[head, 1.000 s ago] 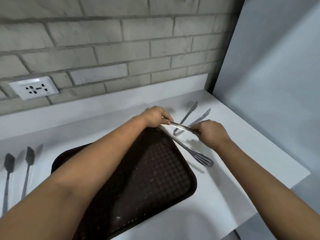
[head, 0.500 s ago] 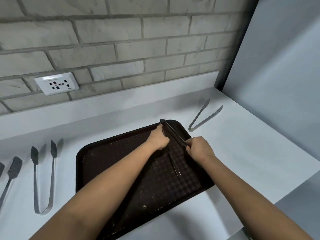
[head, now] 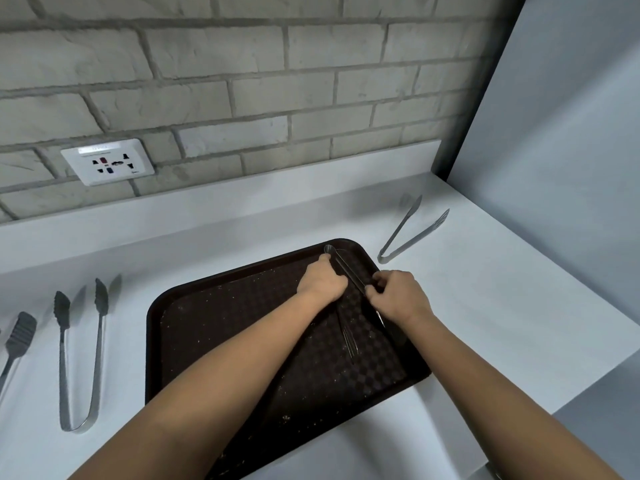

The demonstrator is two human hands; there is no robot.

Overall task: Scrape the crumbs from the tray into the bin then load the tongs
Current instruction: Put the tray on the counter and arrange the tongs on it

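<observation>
A dark brown checkered tray (head: 221, 327) speckled with pale crumbs lies on the white counter. A pair of metal tongs (head: 346, 268) rests over its far right part, hinge toward the back corner and tips toward me. My left hand (head: 322, 280) grips the tongs near the hinge. My right hand (head: 398, 296) holds the other arm a little lower down. The tongs look pressed nearly closed against the tray surface. No bin is in view.
A second pair of metal tongs (head: 410, 233) lies open on the counter right of the tray. Black-tipped tongs (head: 78, 344) and another black-tipped utensil (head: 15, 341) lie at the left. A brick wall with a socket (head: 107, 165) stands behind; a grey panel (head: 554, 161) closes the right side.
Both hands have brought the tongs from the counter beside the tray's right corner onto the tray itself. The view has shifted left, showing more utensils at the left.
</observation>
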